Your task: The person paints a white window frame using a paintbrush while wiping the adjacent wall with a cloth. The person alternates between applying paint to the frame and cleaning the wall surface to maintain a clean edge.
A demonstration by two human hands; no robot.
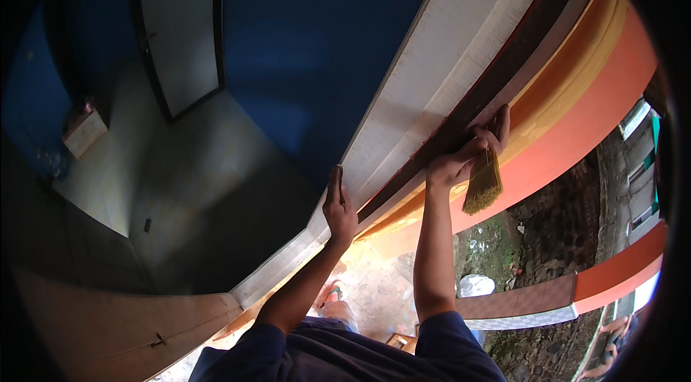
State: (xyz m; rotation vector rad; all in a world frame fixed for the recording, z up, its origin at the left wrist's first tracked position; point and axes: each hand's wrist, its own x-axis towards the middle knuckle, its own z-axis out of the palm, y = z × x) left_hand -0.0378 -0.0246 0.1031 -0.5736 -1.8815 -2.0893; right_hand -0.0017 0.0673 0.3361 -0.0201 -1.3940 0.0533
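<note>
My right hand (pixel 475 146) is raised against the frame's dark brown strip (pixel 461 126), its fingers closed round the top of a small brush. The brush's yellowish-brown bristles (pixel 484 184) hang downward, fanned out; its handle is hidden in the hand. Lower and to the left, my left hand (pixel 340 210) grips the inner edge of the white frame (pixel 410 87), its fingers pointing up along it. What the far side of that hand touches is hidden. Beyond the strip, yellow moulding (pixel 568 58) borders an orange wall (pixel 576 108).
Left of the frame is a dim room with blue walls (pixel 309 36), a pale door (pixel 180 29) and a box (pixel 85 130). A wooden panel with a latch (pixel 158 340) stands lower left. At right, a low tiled wall (pixel 518 303) borders mossy ground; another person (pixel 612 346) is beyond.
</note>
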